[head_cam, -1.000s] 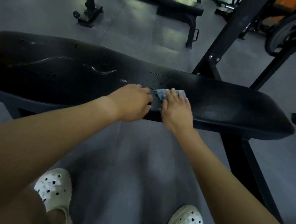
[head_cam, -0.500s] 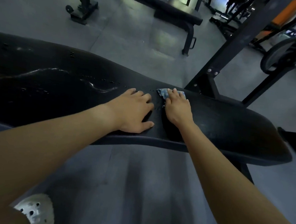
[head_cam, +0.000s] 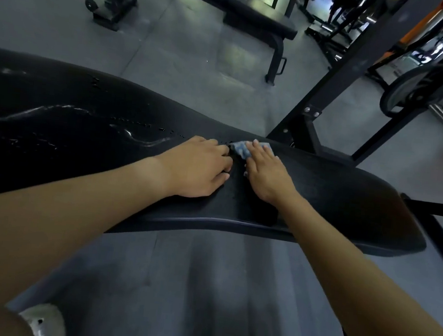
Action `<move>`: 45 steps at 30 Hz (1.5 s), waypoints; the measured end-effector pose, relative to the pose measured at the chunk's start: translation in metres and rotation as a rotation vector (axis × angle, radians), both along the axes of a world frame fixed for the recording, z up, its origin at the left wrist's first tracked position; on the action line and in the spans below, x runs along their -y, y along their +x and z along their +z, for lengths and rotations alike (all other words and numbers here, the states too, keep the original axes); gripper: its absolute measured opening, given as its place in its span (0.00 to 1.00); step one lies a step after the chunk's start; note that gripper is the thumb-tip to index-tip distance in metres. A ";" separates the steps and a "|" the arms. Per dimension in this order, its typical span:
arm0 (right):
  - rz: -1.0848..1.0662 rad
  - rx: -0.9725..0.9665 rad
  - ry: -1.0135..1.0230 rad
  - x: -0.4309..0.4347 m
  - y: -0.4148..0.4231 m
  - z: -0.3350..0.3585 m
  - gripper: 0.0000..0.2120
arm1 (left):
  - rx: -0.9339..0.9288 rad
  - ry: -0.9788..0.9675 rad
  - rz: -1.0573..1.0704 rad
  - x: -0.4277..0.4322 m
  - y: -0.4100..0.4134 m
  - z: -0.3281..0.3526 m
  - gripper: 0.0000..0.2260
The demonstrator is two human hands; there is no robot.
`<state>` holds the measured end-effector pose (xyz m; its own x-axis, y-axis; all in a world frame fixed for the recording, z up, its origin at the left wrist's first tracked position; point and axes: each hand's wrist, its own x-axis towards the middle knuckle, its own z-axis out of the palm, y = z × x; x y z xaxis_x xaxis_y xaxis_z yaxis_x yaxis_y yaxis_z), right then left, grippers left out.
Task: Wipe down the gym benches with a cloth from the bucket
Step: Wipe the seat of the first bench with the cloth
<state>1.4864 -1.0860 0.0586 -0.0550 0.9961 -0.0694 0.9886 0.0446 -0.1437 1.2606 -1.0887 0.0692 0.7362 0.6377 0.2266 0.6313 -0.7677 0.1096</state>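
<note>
Right hand (head_cam: 267, 173) flat and open, pressing blue cloth (head_cam: 240, 148) at its 12 o'clock, left hand (head_cam: 201, 166) flat on bench (head_cam: 346, 204) at 9 o'clock

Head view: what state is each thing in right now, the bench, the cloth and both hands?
Black padded bench: wet streaks and droplets on its left part.
Blue patterned cloth: pressed flat on the bench.
Left hand: open, resting on the bench beside the cloth.
Right hand: open, fingers pressing the cloth.
Second black bench: behind, unattended.

Cloth (head_cam: 240, 148) lies on bench (head_cam: 334, 195), under right hand (head_cam: 267, 172); left hand (head_cam: 199, 165) beside, perhaps touching it.
</note>
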 end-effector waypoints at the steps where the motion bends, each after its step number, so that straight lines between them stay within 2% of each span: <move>1: -0.056 0.000 -0.010 -0.013 0.001 0.000 0.25 | -0.001 0.005 0.002 -0.001 0.001 0.000 0.15; 5: -0.177 0.011 0.009 -0.037 -0.010 -0.003 0.26 | -0.005 0.027 0.029 -0.002 0.007 0.000 0.14; 11: 0.079 -0.047 0.014 0.015 -0.002 -0.002 0.25 | 0.071 -0.004 0.025 -0.012 0.021 -0.003 0.14; 15: 0.110 -0.014 0.012 0.021 0.024 0.001 0.25 | 0.094 -0.043 0.015 -0.020 0.042 -0.006 0.15; 21: -0.171 0.030 0.020 -0.022 0.094 0.001 0.26 | 0.050 -0.101 0.084 -0.032 0.060 -0.009 0.19; 25: -0.342 0.018 0.047 -0.043 0.101 0.000 0.26 | 0.090 -0.094 0.070 -0.038 0.061 -0.007 0.18; 27: -0.320 0.038 0.046 -0.047 0.089 -0.001 0.27 | 0.084 -0.066 0.067 -0.037 0.063 -0.005 0.18; 32: -0.030 -0.010 -0.025 -0.028 0.061 0.000 0.27 | 0.072 -0.006 0.092 -0.039 0.068 -0.003 0.16; 34: 0.018 -0.027 -0.048 -0.023 0.070 0.002 0.26 | 0.065 0.003 0.101 -0.039 0.071 -0.003 0.16; 40: -0.259 -0.031 -0.037 -0.051 0.084 0.001 0.26 | 0.075 -0.034 0.109 -0.040 0.070 -0.004 0.17; 42: -0.243 -0.003 -0.013 -0.055 0.068 -0.002 0.27 | 0.077 -0.033 0.107 -0.039 0.069 -0.004 0.17; 45: -0.075 0.007 -0.012 -0.040 0.041 0.000 0.26 | 0.078 -0.011 0.087 -0.038 0.067 -0.005 0.16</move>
<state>1.5277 -1.0465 0.0581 0.0206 0.9965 -0.0816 0.9901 -0.0316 -0.1364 1.3272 -1.0507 0.0641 0.6585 0.7008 0.2741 0.6845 -0.7092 0.1689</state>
